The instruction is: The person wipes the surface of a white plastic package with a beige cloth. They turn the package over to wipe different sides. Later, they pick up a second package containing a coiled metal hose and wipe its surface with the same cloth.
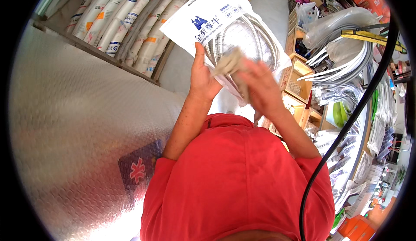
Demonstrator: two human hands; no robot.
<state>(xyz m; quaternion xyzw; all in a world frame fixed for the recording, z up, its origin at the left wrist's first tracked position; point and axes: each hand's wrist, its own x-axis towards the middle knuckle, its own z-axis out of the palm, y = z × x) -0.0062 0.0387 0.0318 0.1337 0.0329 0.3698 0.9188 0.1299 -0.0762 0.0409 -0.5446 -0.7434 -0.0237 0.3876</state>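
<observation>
My left hand (203,78) grips the lower left edge of a white and clear plastic package (208,16), its thumb lying over the front. Inside the package lies a coiled, ribbed metal hose (253,29), seen through the clear window. My right hand (260,84), blurred, holds a beige cloth (230,62) against or just over the lower part of the window. The cloth and this hand hide part of the coil. The package is tilted and bears printed writing.
Wrapped pipes (130,16) lie in a rack at the upper left. Wooden boxes (300,78) with small parts stand on the right, beside coiled white tubing (360,65). A black cable (351,114) crosses the right side. A silvery, textured surface (81,111) fills the left.
</observation>
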